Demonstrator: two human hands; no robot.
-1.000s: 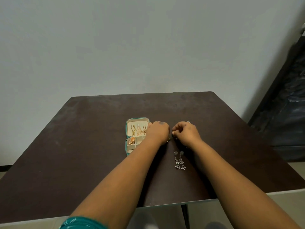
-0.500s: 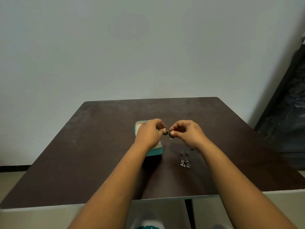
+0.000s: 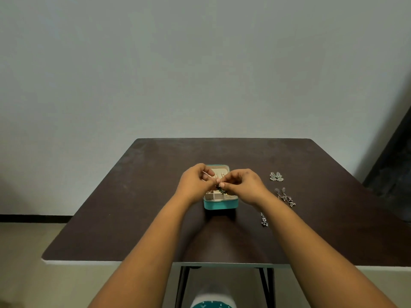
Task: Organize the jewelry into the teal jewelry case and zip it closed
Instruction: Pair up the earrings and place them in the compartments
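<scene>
A small dark earring point(image 3: 221, 190) is being pinched between the left hand point(image 3: 195, 185) and right hand point(image 3: 243, 185), right over the open case point(image 3: 221, 204) mid-table point(image 3: 133, 207); three more earring pairs point(image 3: 276, 176) are being left by the right edge

Dark table point(image 3: 138, 196), seemingly grey wall point(image 3: 178, 63)

Dim, soft focus (edges bowed), faint shadows

Both hands, left point(image 3: 195, 185) and right point(image 3: 243, 186), pinch a small dark earring point(image 3: 221, 190) above the open teal jewelry case point(image 3: 220, 204) on the counter point(image 3: 144, 207).
</scene>
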